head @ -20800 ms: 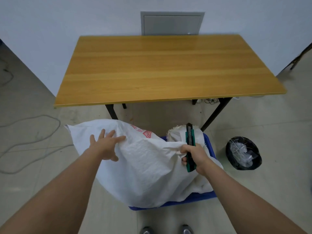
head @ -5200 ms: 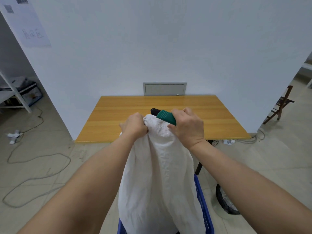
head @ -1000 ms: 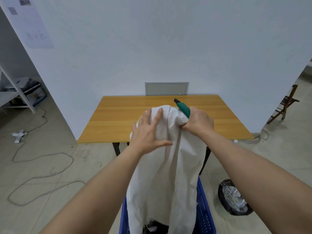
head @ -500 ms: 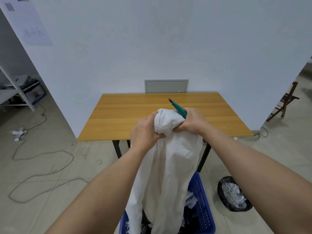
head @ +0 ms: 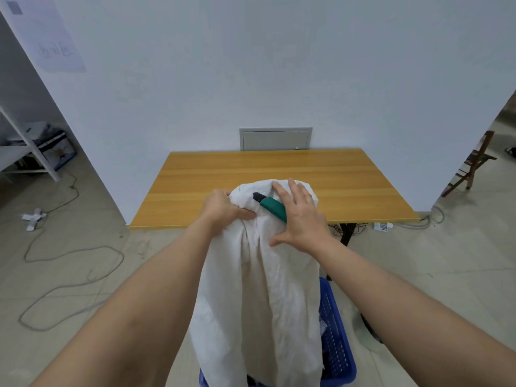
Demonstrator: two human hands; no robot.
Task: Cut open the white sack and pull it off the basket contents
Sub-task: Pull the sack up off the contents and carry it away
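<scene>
Pull-off step, by the look of it: the limp white woven sack [head: 259, 289] is hoisted high, its tail hanging into the blue perforated plastic basket [head: 336, 347] on the floor. Left hand [head: 223, 210] grips the bunched top. Right hand [head: 300, 216] lies flat on the cloth, fingers spread, green-handled utility knife [head: 270, 205] trapped under the palm. Next, I'd guess: regrip w/ right, lift till the hem clears the rim. Knife tip near left knuckles, so care needed. Beyond: wooden tabletop [head: 279, 169], loose grey cable [head: 72, 263] on floor, folding wooden chair [head: 472, 163] far right.

White sack [head: 259, 289], green-handled knife [head: 272, 208] (black tip), blue perforated basket [head: 336, 344], wood-grain table [head: 349, 185]
</scene>
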